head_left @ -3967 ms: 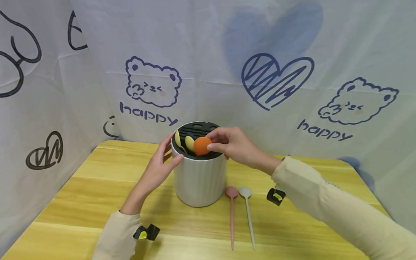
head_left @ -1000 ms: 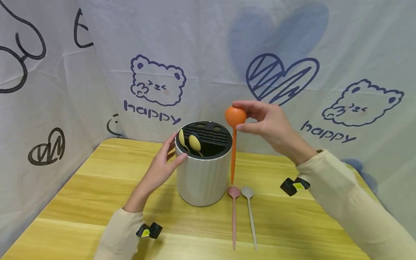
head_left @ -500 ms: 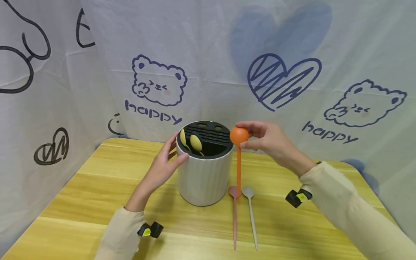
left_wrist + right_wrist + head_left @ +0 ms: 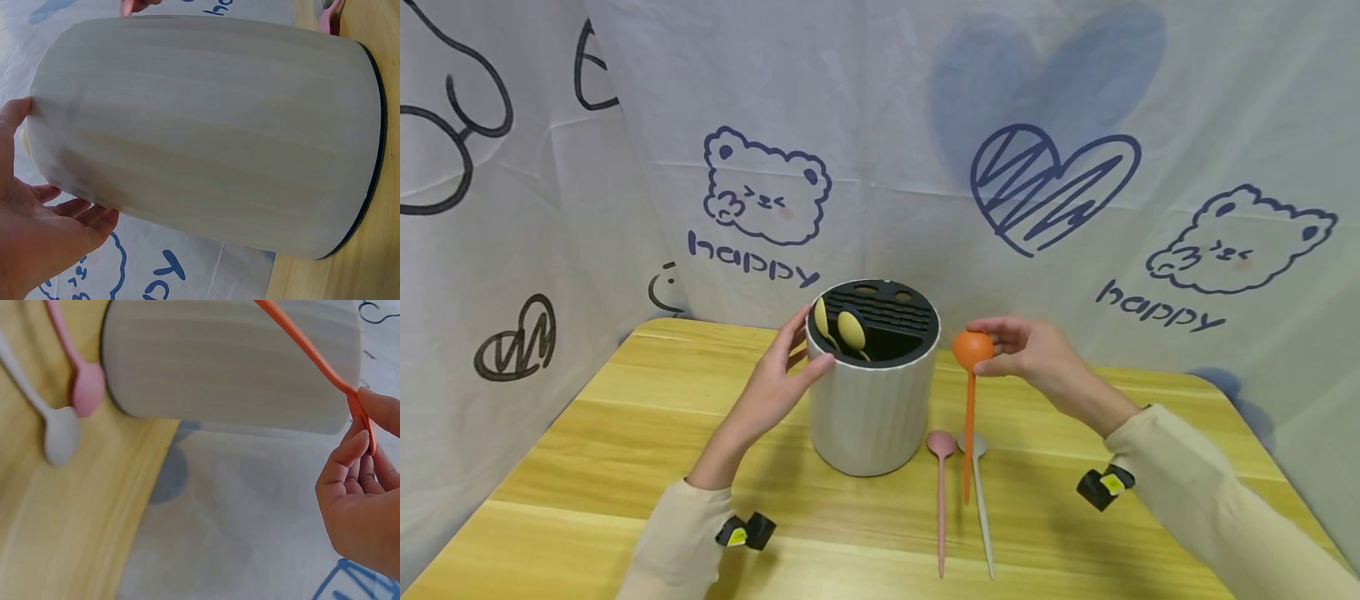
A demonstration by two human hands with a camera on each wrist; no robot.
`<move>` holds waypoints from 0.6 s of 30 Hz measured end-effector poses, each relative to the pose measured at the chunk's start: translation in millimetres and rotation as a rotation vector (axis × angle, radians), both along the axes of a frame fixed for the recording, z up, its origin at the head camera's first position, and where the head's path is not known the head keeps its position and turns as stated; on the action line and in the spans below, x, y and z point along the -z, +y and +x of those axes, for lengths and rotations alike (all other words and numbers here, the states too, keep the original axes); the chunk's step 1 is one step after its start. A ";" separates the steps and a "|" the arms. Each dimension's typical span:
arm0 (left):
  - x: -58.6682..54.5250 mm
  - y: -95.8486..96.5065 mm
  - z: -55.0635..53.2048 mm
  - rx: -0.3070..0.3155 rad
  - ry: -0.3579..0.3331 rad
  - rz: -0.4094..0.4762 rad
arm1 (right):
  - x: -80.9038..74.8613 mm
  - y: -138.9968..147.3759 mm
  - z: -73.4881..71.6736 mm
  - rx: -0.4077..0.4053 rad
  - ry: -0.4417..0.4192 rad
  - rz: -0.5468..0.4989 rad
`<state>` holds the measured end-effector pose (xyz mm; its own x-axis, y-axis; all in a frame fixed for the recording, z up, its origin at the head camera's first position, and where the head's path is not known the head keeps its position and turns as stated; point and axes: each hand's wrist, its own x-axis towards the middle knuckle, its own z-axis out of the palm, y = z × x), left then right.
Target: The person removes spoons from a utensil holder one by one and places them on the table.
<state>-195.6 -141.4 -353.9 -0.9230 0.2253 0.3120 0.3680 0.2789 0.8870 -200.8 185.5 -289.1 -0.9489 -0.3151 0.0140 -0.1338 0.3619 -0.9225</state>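
In the head view, a white ribbed utensil holder (image 4: 871, 417) with a black slotted top stands upright on the table. Two yellow spoons (image 4: 852, 330) lean in its front compartment. My left hand (image 4: 775, 383) holds the holder's left side near the rim, thumb at the front, fingers curved round the side; the left wrist view shows this hand (image 4: 50, 212) against the wall. To the holder's right, my right hand (image 4: 1037, 358) pinches an orange spoon (image 4: 973, 351) by its bowl, handle hanging down. The right wrist view shows thumb and fingers on the orange spoon (image 4: 306, 347).
A pink spoon (image 4: 942, 500) and a pale grey spoon (image 4: 982, 508) lie on the wooden table (image 4: 587, 467), right of the holder. The orange handle crosses in front of the grey spoon's bowl. A printed cloth (image 4: 902, 225) hangs behind the table and at its left.
My right hand has drawn the orange spoon out of the holder, raised it, then carried it right and down over the grey spoon. My left hand stays on the holder.
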 end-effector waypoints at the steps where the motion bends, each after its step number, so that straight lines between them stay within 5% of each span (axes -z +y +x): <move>1: -0.1 -0.1 0.0 0.000 0.001 0.000 | 2.7 1.6 0.2 0.003 -0.010 0.004; 18: 0.5 -1.1 0.8 -0.004 -0.003 -0.004 | 53.7 38.0 -0.1 -0.006 -0.122 0.024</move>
<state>-194.8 -142.5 -354.5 -0.9247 0.2231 0.3086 0.3644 0.2836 0.8870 -200.9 223.5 -342.8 -0.9413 -0.3193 -0.1094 -0.0229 0.3838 -0.9231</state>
